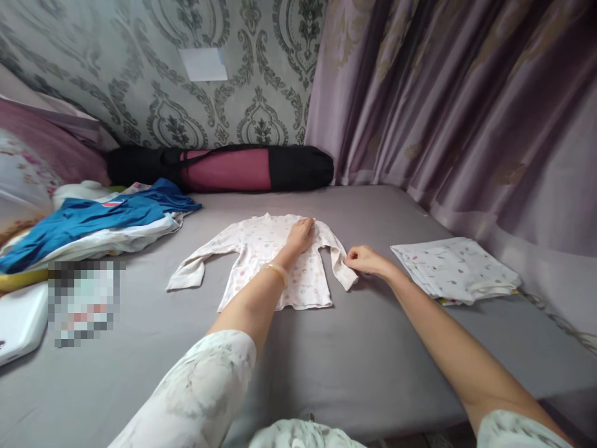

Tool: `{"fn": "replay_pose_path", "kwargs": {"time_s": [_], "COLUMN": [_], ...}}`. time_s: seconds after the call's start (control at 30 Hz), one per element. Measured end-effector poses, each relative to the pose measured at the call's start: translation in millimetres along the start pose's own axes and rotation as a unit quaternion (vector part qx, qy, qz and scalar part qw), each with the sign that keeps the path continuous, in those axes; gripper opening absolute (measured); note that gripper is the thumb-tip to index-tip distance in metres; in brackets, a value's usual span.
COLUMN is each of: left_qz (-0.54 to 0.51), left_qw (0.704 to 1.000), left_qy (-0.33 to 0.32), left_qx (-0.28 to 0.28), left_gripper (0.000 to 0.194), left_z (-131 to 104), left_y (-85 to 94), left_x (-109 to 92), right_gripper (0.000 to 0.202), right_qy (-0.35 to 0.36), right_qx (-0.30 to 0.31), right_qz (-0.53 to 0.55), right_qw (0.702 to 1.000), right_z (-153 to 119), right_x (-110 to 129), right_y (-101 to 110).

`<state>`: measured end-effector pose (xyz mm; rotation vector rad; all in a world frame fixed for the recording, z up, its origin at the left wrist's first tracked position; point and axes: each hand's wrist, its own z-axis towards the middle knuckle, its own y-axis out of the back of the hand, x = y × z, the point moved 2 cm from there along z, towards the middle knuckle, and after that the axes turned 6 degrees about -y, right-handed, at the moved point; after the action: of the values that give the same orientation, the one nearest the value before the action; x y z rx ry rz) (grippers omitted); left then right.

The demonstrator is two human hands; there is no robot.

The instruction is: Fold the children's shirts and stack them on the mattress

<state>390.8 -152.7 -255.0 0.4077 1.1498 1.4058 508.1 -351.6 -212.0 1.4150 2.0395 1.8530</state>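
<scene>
A small white long-sleeved shirt (pixel 261 249) with a faint print lies spread on the grey bed sheet, its neck toward the wall. My left hand (pixel 301 234) rests on the shirt near the right-hand shoulder, fingers closed on the cloth; the fingertips are partly hidden. Beside the right-hand sleeve, my right hand (pixel 366 259) pinches the sleeve's edge close to the cuff. The other sleeve reaches out to the left, bent downward and untouched.
Folded white patterned cloths (pixel 457 267) lie in a stack at the right. On the left are a heap of clothes with a blue garment (pixel 116 211) on top and a white box (pixel 21 320). A black and maroon long bag (pixel 228 169) lines the wall; a purple curtain (pixel 443 112) hangs right.
</scene>
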Motion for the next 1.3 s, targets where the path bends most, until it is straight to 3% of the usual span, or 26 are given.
{"fn": "replay_pose_path", "kwargs": {"time_s": [0.2, 0.27, 0.57, 0.8, 1.07, 1.3], "left_qz": [-0.016, -0.018, -0.007, 0.018, 0.05, 0.056], "left_qw": [1.0, 1.0, 1.0, 1.0, 0.996, 0.995], "left_qy": [0.003, 0.002, -0.015, -0.011, 0.018, 0.029], "left_qx": [0.0, 0.002, 0.005, 0.021, 0.068, 0.08], "left_gripper": [0.026, 0.025, 0.029, 0.037, 0.042, 0.043], "left_z": [-0.2, -0.3, 0.5, 0.2, -1.0, -0.7], "left_y": [4.2, 5.7, 6.4, 2.6, 3.5, 3.9], "left_x": [-2.6, -3.8, -5.1, -4.3, -12.8, -14.9], "right_gripper": [0.008, 0.009, 0.029, 0.025, 0.021, 0.048], "right_qy": [-0.057, -0.073, 0.016, 0.069, 0.014, -0.029], "right_qx": [-0.04, -0.055, -0.006, -0.103, -0.111, -0.071], "right_qz": [0.213, 0.24, 0.223, 0.125, -0.005, 0.08], "right_qw": [0.975, 0.966, 0.975, 0.984, 0.994, 0.994], "right_z": [11.5, 16.6, 29.9, 51.8, 55.4, 41.0], "right_x": [-10.8, -17.1, -35.7, -57.0, -64.4, -66.0], "right_y": [16.2, 20.6, 41.3, 80.5, 68.5, 80.4]}}
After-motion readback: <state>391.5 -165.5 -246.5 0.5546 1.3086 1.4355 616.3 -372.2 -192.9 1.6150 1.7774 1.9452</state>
